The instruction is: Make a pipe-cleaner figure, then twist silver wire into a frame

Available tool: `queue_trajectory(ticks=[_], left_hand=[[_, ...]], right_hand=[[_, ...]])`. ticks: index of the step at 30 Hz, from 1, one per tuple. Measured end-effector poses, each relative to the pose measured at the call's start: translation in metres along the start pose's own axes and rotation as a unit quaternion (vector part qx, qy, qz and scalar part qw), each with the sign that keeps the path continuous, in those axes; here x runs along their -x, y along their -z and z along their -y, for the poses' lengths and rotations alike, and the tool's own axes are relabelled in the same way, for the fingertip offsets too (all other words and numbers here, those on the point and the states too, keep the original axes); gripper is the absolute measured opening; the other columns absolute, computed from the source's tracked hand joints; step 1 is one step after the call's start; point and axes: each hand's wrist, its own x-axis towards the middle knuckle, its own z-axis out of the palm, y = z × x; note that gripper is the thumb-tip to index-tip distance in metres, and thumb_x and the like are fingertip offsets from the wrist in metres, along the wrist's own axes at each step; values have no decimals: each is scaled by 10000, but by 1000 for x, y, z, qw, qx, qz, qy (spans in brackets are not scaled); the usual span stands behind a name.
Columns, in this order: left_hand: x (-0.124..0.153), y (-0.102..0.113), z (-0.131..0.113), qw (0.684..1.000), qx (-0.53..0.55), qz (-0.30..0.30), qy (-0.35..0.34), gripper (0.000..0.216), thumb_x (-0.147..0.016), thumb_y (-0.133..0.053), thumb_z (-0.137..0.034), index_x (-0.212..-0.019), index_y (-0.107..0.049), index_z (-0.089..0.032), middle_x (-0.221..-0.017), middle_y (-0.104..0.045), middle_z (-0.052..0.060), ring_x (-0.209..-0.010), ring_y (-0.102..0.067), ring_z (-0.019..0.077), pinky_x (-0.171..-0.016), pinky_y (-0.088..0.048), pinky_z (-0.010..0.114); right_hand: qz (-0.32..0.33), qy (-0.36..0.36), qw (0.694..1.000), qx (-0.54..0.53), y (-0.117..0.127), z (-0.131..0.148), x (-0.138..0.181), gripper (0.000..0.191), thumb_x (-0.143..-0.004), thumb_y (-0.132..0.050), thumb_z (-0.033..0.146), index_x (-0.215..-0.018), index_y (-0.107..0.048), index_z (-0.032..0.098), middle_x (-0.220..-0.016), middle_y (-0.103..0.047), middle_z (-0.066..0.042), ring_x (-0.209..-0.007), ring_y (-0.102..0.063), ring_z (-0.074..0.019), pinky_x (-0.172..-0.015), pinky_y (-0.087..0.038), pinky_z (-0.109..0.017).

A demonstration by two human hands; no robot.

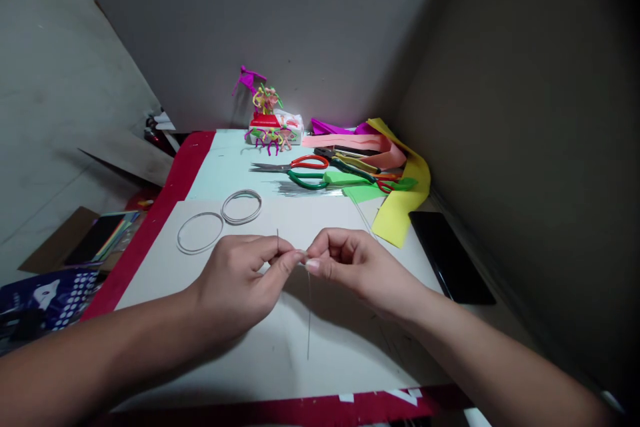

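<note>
Thumb and forefinger of my left hand [250, 273] pinch a thin wire [309, 320] above the middle of the pale board. My right hand [350, 263] pinches the same wire, its fingertips touching those of the left. One end of the wire sticks up behind the left forefinger, and a longer end hangs down below the fingertips. The part between the fingertips is hidden. Beyond my left hand lie two wire coils, a thinner ring [179, 240] and a thicker ring [241, 221].
Scissors [275, 167] with red and green handles lie behind a bundle of thin wires [307, 189]. Pliers [350, 159] and colored strips, one yellow [395, 213], are at the back right. Small twisted figures surround a tissue pack [295, 121]. A black phone or tablet [450, 257] lies right.
</note>
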Motion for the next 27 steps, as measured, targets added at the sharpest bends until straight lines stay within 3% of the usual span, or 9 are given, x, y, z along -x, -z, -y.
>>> queue_trajectory(ticks=[7,10,13,19,23,24,25,27], left_hand=[[-6,8,-4,985,83,113,102,326,-837,-486,-320,-607,-642,-150,-501,-532,-14,-496,-453,108,-474,-325,219],[-9,12,-6,962,144,151,174,310,-811,-504,-344,-613,-636,-145,-524,-539,-8,-520,-461,117,-475,-327,217],[-12,14,-7,946,196,165,201,284,-795,-525,-339,-621,-638,-144,-555,-565,-4,-550,-477,120,-501,-350,211],[-19,19,-5,927,248,207,188,288,-784,-552,-324,-566,-616,-147,-491,-486,-39,-501,-397,88,-485,-321,194],[-18,20,-4,925,248,216,190,287,-796,-556,-336,-587,-625,-151,-489,-478,-48,-498,-398,82,-483,-323,188],[-17,19,-4,931,242,201,185,277,-796,-558,-328,-594,-633,-154,-501,-505,-44,-508,-422,84,-491,-336,186],[-16,17,-4,939,236,179,178,268,-798,-558,-319,-603,-642,-157,-522,-541,-37,-525,-454,89,-502,-355,185],[-11,14,-4,957,215,115,154,246,-805,-557,-305,-639,-668,-161,-575,-611,-18,-564,-516,104,-524,-391,190]], right_hand=[[-26,2,999,47,-7,-2,0,215,-733,-683,332,-727,-588,139,-532,-371,80,-471,-296,-43,-445,-226,-186],[-51,40,994,91,-11,-4,3,154,-759,-642,276,-712,-587,140,-560,-434,57,-498,-334,-53,-468,-270,-192],[-80,111,973,186,-14,-6,7,109,-793,-590,235,-731,-614,148,-612,-542,17,-534,-406,-74,-504,-323,-205],[-99,295,871,379,-11,-14,14,122,-834,-506,132,-802,-622,151,-661,-600,-18,-577,-485,-94,-546,-360,-215],[-146,419,739,506,-9,-24,12,135,-832,-502,98,-780,-616,147,-572,-524,-2,-541,-425,-111,-520,-297,-256],[-155,436,723,512,-9,-25,11,133,-833,-505,97,-774,-611,149,-564,-512,2,-538,-419,-111,-517,-293,-257],[-160,440,728,501,-10,-25,10,126,-836,-508,99,-778,-606,152,-575,-517,3,-544,-426,-108,-521,-302,-251],[-165,401,790,433,-12,-21,8,89,-842,-517,116,-807,-590,156,-630,-544,2,-569,-455,-96,-536,-337,-227]])
